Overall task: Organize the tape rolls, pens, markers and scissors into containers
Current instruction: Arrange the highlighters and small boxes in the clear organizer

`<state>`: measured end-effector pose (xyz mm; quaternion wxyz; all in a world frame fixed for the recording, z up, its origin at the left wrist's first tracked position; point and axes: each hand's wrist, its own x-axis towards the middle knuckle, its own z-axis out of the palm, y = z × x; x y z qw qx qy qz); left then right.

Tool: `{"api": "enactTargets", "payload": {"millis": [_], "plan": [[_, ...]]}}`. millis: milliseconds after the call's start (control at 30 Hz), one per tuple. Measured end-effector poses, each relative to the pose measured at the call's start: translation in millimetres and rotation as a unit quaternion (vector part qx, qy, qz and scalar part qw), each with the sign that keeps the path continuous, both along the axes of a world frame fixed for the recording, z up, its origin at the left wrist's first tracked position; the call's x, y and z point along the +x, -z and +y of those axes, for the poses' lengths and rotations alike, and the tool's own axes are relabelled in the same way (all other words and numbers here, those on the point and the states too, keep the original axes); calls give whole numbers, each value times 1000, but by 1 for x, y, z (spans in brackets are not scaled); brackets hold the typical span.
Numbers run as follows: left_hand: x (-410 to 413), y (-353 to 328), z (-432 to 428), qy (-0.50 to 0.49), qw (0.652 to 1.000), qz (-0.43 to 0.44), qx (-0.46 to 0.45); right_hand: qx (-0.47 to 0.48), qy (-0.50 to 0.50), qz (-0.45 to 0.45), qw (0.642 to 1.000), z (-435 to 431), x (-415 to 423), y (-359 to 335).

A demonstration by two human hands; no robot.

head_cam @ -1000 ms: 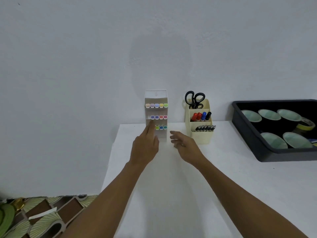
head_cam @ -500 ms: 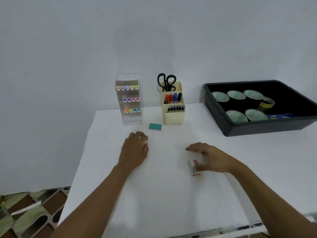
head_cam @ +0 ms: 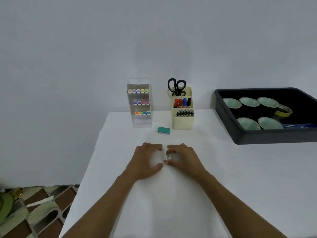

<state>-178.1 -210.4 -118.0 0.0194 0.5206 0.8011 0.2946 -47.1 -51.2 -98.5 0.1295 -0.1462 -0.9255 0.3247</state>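
Between the fingers (head_cam: 173, 147), a white packet (head_cam: 166, 154) with red and blue marks. Beyond the fingers: a teal eraser (head_cam: 163, 130), black scissors (head_cam: 176, 86), red, blue and black markers (head_cam: 184, 102). The bench (head_cam: 171, 203) is white; far right of the fingers, a black tray (head_cam: 257, 138).

Single head-worn view, facing forward and down.
The left hand (head_cam: 145, 160) and right hand (head_cam: 186, 160) sit close, near mid-frame; beyond them the table (head_cam: 223, 169) runs to the wall (head_cam: 154, 40).
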Motion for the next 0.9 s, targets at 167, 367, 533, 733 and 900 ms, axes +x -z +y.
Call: {"api": "enactTargets", "payload": {"millis": [167,367,533,733,900], "plan": [[-5,-4,4,-42,997,-60,11,-35,-30,19,999,-3,-23,1],[-29,-1,-7,-95,994,-46,0,76,56,-44,995,7,-53,4],[-66,0,-25,-116,993,10,6,152,56,-74,984,6,-74,1],[-80,-1,-27,-124,992,-23,23,94,87,-19,992,-10,-81,-3],[-86,-4,-26,-122,991,-61,16,84,131,-14,988,-9,-87,-2]]}}
